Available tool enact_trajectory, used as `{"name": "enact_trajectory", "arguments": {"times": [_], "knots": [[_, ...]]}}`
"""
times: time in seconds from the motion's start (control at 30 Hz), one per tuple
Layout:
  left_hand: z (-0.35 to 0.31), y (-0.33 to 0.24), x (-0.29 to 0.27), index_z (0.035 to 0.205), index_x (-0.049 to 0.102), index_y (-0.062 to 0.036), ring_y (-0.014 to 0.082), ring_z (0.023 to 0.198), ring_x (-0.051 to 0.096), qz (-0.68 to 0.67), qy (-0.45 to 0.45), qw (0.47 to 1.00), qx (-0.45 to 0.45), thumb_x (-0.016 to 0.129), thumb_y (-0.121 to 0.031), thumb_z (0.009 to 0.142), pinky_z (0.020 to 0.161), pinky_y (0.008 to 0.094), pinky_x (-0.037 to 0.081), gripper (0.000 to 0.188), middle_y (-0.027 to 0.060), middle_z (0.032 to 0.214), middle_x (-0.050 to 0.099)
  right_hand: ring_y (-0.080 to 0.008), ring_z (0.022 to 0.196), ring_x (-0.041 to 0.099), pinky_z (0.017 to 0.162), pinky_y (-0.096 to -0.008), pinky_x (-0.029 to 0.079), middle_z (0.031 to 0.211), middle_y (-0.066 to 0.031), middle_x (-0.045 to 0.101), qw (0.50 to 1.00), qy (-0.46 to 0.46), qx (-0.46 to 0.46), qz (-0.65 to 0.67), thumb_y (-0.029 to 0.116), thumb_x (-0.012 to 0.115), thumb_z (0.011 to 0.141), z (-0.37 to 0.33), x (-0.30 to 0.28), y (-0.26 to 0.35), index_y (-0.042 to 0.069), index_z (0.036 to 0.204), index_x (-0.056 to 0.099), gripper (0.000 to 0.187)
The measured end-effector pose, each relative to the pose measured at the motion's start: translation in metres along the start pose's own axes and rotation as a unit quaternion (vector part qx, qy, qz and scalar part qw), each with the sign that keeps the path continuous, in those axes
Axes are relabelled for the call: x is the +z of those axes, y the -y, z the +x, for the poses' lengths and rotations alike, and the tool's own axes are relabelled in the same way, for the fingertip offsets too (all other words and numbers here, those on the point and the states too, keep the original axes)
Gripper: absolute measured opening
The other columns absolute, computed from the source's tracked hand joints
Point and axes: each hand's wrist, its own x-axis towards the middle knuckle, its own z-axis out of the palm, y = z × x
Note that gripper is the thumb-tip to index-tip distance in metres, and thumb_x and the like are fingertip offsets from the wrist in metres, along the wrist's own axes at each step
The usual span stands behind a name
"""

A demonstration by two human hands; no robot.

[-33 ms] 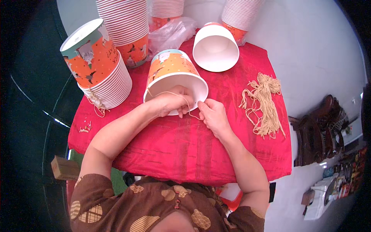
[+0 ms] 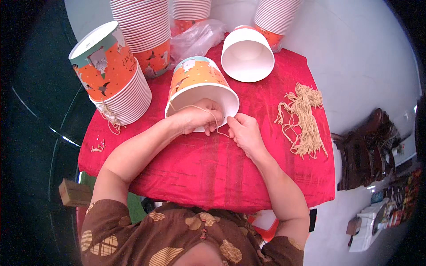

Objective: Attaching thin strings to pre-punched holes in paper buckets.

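Note:
A paper bucket [image 2: 202,75], orange with a teal base band and white inside, lies on its side with its mouth toward me. My left hand [image 2: 203,116] is in that mouth at the lower rim, fingers curled; what they pinch is hidden. Beside the rim's lower right, near a small dark hole, my right hand [image 2: 245,134] is closed on a beige string [image 2: 222,132]. The string runs from the rim's left side, across the back of my left hand, to my right fingers. A loose bundle of similar strings [image 2: 304,122] lies to the right.
Another bucket [image 2: 248,60] lies tipped behind on the red cloth [image 2: 191,177]. Nested stacks of buckets [image 2: 122,95] stand at the left, with string hanging from the nearest; more stand behind. Crumpled clear plastic [image 2: 197,40] sits between them. Small scraps [image 2: 97,146] lie near the left edge.

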Motion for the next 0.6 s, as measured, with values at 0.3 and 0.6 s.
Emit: {"name": "enact_trajectory", "arguments": {"times": [0.3, 0.6], "knots": [[-0.002, 0.000, 0.001, 0.087, 0.058, -0.0015, 0.0136, 0.057, 0.057, 0.058, -0.041, 0.997, -0.033, 0.053, -0.009, 0.082, 0.045, 0.0277, 0.050, 0.010, 0.0053, 0.073, 0.057, -0.0136, 0.053, 0.054, 0.049, -0.0327, 0.041, 0.060, -0.0061, 0.059, 0.999, -0.014, 0.003, -0.037, 0.015, 0.056, 0.089, 0.003, 0.000, -0.002, -0.003, 0.074, 0.063, 0.024], [0.005, 0.019, 0.004, 0.098, 0.058, 0.0008, 0.0289, 0.071, 0.065, 0.303, -0.127, 0.936, 0.122, 0.060, -0.013, 0.082, 0.063, 0.0399, 0.051, 0.021, 0.0156, 0.076, 0.064, -0.0057, 0.044, 0.043, 0.040, -0.0236, 0.032, 0.058, 0.0013, 0.054, 1.000, -0.007, -0.008, -0.016, 0.014, 0.056, 0.093, 0.001, 0.002, -0.002, 0.003, 0.079, 0.062, 0.019]]}}
